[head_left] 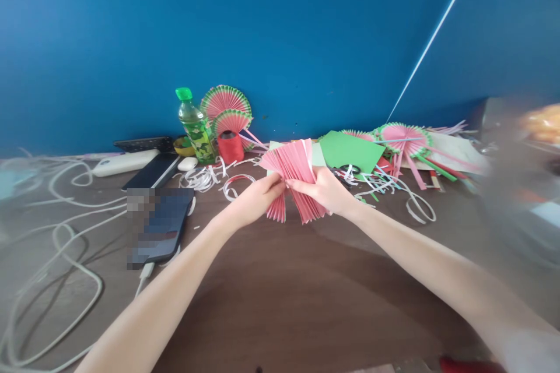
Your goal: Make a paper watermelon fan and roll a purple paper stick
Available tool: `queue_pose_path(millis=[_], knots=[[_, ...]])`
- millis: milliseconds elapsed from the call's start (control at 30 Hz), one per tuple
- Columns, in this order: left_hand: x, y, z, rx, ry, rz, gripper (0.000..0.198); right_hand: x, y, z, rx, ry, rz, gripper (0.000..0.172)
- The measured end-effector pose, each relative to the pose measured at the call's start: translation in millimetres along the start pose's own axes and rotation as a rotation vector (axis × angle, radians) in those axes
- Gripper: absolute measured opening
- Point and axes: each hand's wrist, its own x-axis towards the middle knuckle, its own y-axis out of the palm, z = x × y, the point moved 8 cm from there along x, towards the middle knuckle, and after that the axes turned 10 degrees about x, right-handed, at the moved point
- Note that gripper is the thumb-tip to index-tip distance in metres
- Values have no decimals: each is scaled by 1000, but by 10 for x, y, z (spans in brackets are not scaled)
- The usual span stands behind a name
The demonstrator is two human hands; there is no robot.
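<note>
**Two hands worked a pink pleated fan above the brown surface**

The surface [280, 303] carried everything, and the pleated fan [294, 180] was held just above it, near the centre of the view. The left hand [258, 195] pinched the fan's lower edge at about 8 o'clock; the right hand [326, 189] grasped its pleats at 3 o'clock. Both were closed on the paper. To do this step well, I judged that the pleats should be kept stacked evenly and pinched tight at the bottom, so the folds would not slip apart as they spread.

Counted, largest to smallest: one green sheet [352, 151] at 1 o'clock; two phones, one [160, 224] at 9 o'clock and one [151, 172] at 10; two finished fans [225, 106] at 11 o'clock and at least one more [405, 139] at 2; one bottle [196, 128]; one red spool [230, 147]. White cables and paper strips lay too tangled to count.
</note>
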Motion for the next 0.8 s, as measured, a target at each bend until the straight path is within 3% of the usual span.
queue_pose_path(millis=[233,400,800], knots=[[-8,8,-3,-48,-2,72,26,7,-20,1,28,49,37,28],[2,-5,27,-87,1,40,27,-7,-44,17,26,94,29,28],[-7,-3,-4,-91,16,24,27,-8,-48,76,-67,28,4,26]])
